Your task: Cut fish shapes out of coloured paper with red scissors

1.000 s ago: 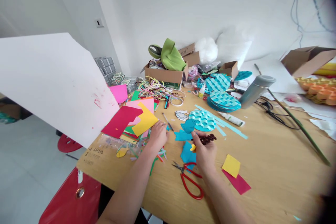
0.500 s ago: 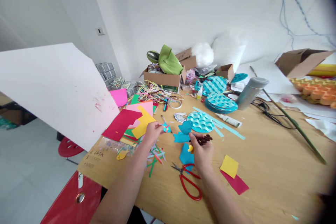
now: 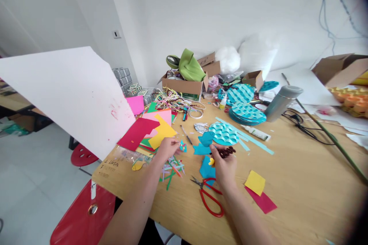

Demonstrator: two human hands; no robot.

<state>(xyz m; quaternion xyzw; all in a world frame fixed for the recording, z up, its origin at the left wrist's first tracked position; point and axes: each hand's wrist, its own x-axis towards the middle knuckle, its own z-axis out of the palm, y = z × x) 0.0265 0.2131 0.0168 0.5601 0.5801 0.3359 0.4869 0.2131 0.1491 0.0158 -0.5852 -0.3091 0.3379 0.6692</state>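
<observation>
My left hand [image 3: 169, 148] pinches a small blue paper cutout [image 3: 183, 146] with coloured dots on it, just above the table. Thumb and fingers of my right hand [image 3: 225, 166] are closed at the edge of a blue paper fish [image 3: 206, 138]. A dark brown fuzzy coil [image 3: 227, 152] shows behind the right hand; whether the hand touches it I cannot tell. Beside that hand lie a blue paper scrap [image 3: 206, 166] and a small yellow paper piece [image 3: 212, 161]. Red-handled scissors [image 3: 212, 203] rest partly open in front, partly hidden by my right wrist.
Coloured paper sheets [image 3: 138, 132] and thin paper strips [image 3: 172, 172] lie left. Behind are a pen [image 3: 186, 134], a woven blue disc [image 3: 223, 133], a glue tube [image 3: 257, 133] and a grey flask [image 3: 283, 103]. Yellow paper [image 3: 254, 182] lies right; a white board [image 3: 66, 95] leans left.
My left hand has moved slightly down and toward me with the small cutout, uncovering more of the pen. My right hand stays by the blue fish. The view has turned a little left.
</observation>
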